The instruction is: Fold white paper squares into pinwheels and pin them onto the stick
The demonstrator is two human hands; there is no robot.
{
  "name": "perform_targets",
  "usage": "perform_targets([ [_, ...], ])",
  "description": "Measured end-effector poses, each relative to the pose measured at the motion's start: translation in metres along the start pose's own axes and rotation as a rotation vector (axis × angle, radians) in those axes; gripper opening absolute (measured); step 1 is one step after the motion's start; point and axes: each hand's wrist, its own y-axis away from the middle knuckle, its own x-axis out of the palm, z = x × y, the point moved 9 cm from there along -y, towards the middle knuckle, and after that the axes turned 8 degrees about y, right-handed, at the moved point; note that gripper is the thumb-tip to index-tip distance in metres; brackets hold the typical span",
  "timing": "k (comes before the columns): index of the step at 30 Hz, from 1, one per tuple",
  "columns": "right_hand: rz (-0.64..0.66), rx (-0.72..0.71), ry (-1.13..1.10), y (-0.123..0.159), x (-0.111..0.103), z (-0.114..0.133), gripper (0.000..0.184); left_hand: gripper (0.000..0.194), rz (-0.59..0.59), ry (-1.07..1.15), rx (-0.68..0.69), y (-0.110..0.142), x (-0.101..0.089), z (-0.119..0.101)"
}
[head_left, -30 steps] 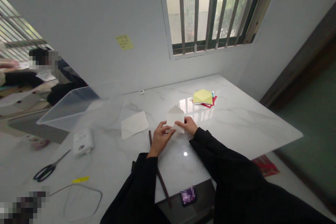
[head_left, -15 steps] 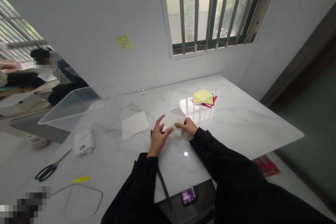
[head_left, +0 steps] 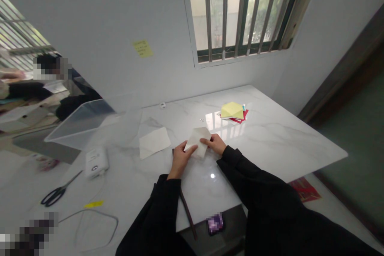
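Note:
A small piece of folded cream paper (head_left: 199, 136) is held just above the white marble-patterned table (head_left: 270, 144). My left hand (head_left: 180, 159) pinches its left side, thumb on top and the other fingers behind. At the paper's right side, my right hand (head_left: 216, 144) grips it with the thumb lying across the front. The fingers behind the paper are partly hidden. Left of my hands, a larger cream sheet (head_left: 154, 143) lies flat. Beyond the paper are a few tiny shiny bits (head_left: 201, 120) and a stack of envelopes (head_left: 232, 111), a yellow one on top.
On the left are scissors (head_left: 57, 194), a white device with a cable (head_left: 96, 163), a yellow strip (head_left: 94, 204) and a clear plastic bin (head_left: 81, 124). A dark stick (head_left: 188, 214) lies by my left sleeve. Another person (head_left: 79, 88) sits far left.
My left fingers, raised and spread before, have closed onto the paper's left side. The paper's upper part has tipped lower and its bottom flap no longer sticks out. My right hand has barely moved.

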Motion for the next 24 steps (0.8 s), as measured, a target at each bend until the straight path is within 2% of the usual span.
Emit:
perform_targets([
  [11,0.103,-0.078,-0.004,0.012,0.008,0.021,0.043,0.051,-0.001,0.032,-0.024,-0.001,0.001,0.001],
  [24,0.001,0.006,-0.133,0.003,-0.001,-0.001,0.042,0.050,-0.049,0.099,-0.031,-0.006,-0.005,0.012],
])
